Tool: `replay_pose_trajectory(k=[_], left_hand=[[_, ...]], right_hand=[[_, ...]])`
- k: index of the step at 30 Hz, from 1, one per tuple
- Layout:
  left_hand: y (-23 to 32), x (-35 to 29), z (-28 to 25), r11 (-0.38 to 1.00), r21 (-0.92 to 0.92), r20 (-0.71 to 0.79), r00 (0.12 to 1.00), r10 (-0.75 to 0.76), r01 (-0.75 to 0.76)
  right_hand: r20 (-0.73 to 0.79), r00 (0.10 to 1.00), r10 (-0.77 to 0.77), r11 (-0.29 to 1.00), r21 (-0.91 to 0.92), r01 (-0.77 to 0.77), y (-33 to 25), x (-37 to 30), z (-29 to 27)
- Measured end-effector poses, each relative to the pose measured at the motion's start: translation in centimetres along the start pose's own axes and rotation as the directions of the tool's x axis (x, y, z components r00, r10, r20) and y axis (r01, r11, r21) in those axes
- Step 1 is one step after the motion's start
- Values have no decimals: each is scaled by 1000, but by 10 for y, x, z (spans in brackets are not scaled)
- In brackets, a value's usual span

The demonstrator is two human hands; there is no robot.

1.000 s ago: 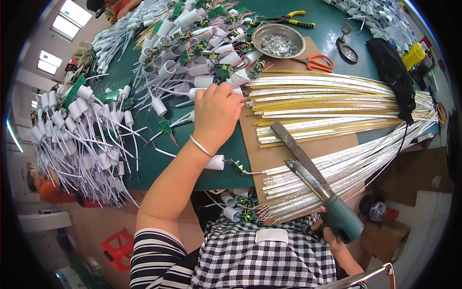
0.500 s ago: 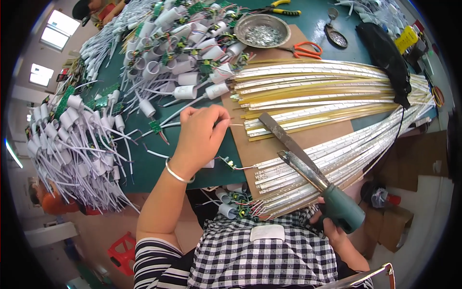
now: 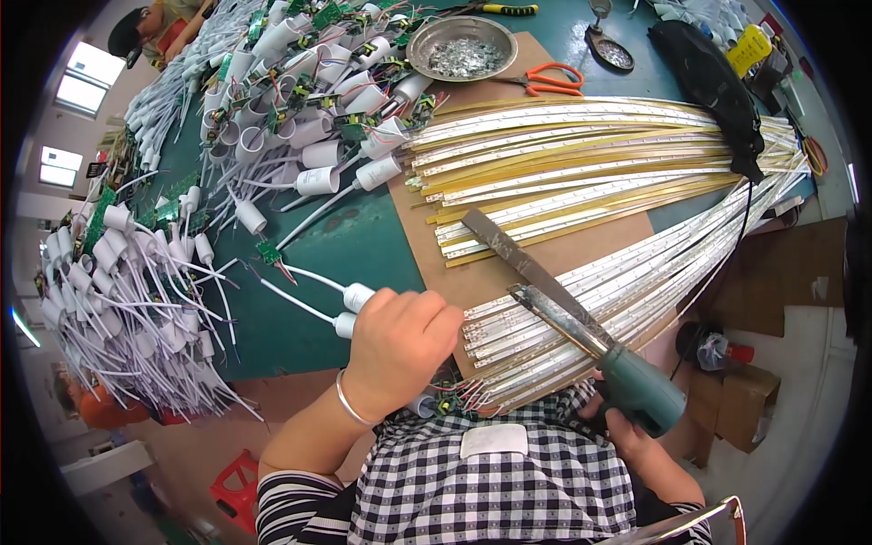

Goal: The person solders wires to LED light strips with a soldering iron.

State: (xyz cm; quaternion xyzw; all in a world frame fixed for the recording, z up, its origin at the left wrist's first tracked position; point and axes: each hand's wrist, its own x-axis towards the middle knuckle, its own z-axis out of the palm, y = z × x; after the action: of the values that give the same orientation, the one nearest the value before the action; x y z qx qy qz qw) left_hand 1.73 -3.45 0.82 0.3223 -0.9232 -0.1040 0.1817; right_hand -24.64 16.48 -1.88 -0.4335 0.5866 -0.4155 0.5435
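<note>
My left hand (image 3: 404,350) is closed, its fingers curled at the left ends of the lower bundle of white LED strips (image 3: 563,309); whatever is inside the fingers is hidden. Two white plastic lamp caps with cables (image 3: 357,297) lie against its knuckles, partly covered. At the lower right, my right hand (image 3: 627,434) is wrapped round the green handle of a soldering iron (image 3: 645,391), whose metal shaft points up and left over the strips. Beside that shaft, a flat grey metal bar (image 3: 536,271) slants across the strips; its lower end disappears at the handle.
Yellow-edged LED strips (image 3: 581,163) lie on brown cardboard (image 3: 413,218). Piles of white caps with circuit boards (image 3: 318,154) and cables (image 3: 127,318) cover the left. Behind stand a metal bowl (image 3: 418,45), orange-handled scissors (image 3: 554,80) and a black cloth (image 3: 704,82). Another person (image 3: 150,32) sits far left.
My left hand has moved down and toward me, from the upper strips' ends to the lower bundle's. The view has shifted slightly. My right hand still grips the soldering iron.
</note>
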Motion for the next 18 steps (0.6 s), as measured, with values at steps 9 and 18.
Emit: replay_pose_trajectory(k=[9,18], left_hand=[[-27,9,8,977,167,-90,984,151,-135],[-3,-17,19,972,191,-194,965,174,-137]], right_hand=[[16,1000,12,999,-36,-12,-7,2,1],[22,999,-27,997,-77,28,-6,3,1]])
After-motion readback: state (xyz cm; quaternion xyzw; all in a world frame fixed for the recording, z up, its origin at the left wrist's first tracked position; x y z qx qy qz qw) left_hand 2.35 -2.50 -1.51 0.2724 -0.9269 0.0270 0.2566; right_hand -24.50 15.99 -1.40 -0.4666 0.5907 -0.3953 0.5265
